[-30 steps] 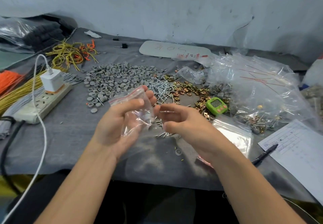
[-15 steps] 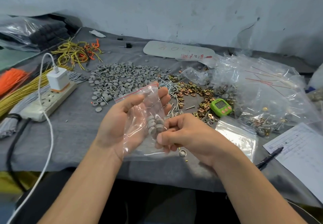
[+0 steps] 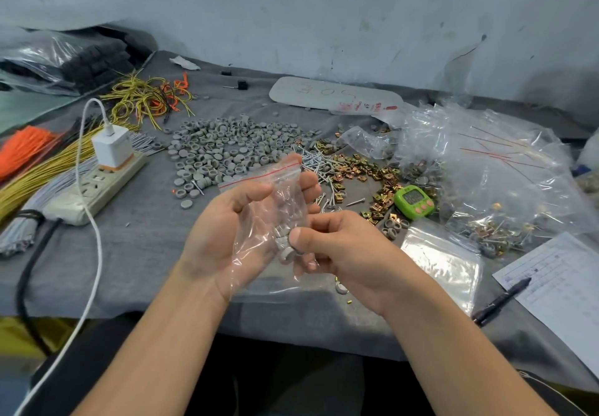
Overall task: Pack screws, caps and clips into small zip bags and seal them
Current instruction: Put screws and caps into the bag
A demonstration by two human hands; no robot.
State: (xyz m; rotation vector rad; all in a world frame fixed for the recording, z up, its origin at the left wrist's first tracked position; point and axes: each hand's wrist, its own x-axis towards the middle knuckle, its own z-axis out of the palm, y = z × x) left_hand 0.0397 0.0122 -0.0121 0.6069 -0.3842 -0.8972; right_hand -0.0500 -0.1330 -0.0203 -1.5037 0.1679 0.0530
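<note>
Right hand (image 3: 343, 248) has closed in, pinching grey caps (image 3: 286, 251) at the near end of the zip bag (image 3: 256, 247); left hand (image 3: 223, 230) grips it, long axis near-to-far, red-striped mouth (image 3: 259, 176) far.

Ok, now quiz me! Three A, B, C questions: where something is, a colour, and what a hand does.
1. Where is the green timer? A beside the brass clips; B on the power strip; C inside a bag.
2. The stripe on the small zip bag is? A blue; B red; C green.
3. The left hand is? A gripping a pen; B lying flat; C holding the small zip bag.
Answers: A, it sits right next to the clips; B, the line along its top is red; C, thumb and fingers curl round it.
</note>
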